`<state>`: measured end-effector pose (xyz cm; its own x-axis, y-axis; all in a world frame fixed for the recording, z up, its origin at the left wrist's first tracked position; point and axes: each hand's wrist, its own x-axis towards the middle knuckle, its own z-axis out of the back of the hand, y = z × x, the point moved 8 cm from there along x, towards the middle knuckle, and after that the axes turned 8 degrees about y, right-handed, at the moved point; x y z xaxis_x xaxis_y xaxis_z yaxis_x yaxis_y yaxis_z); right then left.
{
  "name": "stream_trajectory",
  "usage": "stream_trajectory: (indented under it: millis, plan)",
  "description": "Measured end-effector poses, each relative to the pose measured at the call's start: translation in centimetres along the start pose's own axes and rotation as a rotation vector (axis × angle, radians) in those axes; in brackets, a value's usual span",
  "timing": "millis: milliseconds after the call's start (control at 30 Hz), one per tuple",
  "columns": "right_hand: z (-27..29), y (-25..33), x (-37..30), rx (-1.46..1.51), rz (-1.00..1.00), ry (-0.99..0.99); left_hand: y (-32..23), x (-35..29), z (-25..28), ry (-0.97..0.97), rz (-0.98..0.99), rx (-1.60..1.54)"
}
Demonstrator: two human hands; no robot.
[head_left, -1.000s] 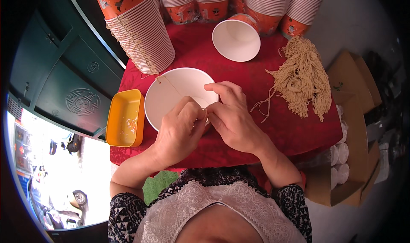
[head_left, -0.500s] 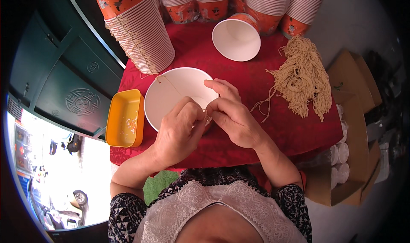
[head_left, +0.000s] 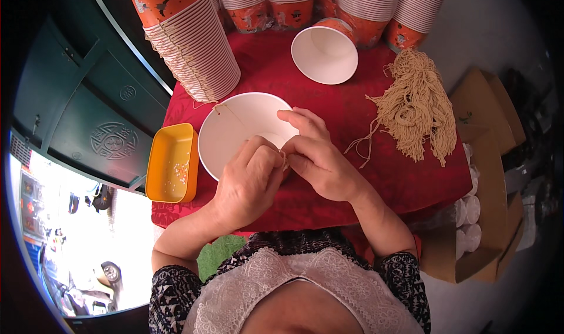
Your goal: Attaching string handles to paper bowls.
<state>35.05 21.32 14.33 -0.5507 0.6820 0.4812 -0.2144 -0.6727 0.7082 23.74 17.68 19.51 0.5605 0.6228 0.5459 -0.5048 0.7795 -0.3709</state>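
Observation:
A white paper cup (head_left: 235, 131) lies with its mouth toward me on the red-clothed table (head_left: 329, 105). A thin tan string (head_left: 232, 115) runs across its mouth from the far rim. My left hand (head_left: 249, 178) and my right hand (head_left: 317, 155) meet at the cup's near rim, fingertips pinched together on the string's end at the rim. A second white cup (head_left: 324, 53) with an orange outside lies farther back. A bundle of tan string pieces (head_left: 418, 110) rests to the right.
Tall stacks of orange and white cups (head_left: 194, 43) line the table's back, the left one leaning over. An orange tray (head_left: 172, 164) of small beads sits at the left edge. Cardboard boxes (head_left: 482, 175) with small white containers stand to the right.
Both hands stay pinched at the cup's near rim; the fingers shift only slightly. Nothing else has moved.

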Motion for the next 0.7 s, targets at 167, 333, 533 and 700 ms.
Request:
stream_trajectory:
  millis: [167,333,533,700]
  plan:
    - [0.3,0.1,0.0,0.090,0.015,-0.015,0.6,-0.2,0.1,0.000,0.049,-0.053]
    - [1.2,1.4,-0.4,-0.037,0.049,-0.185,1.4,0.2,0.5,0.018,0.136,-0.186]
    - [1.4,3.9,-1.6,-0.360,0.183,-0.352,3.8,-0.4,0.2,0.020,0.278,-0.352]
    - [1.2,5.1,-2.4,-0.435,0.237,-0.385,4.1,-0.6,0.2,0.003,0.342,-0.409]
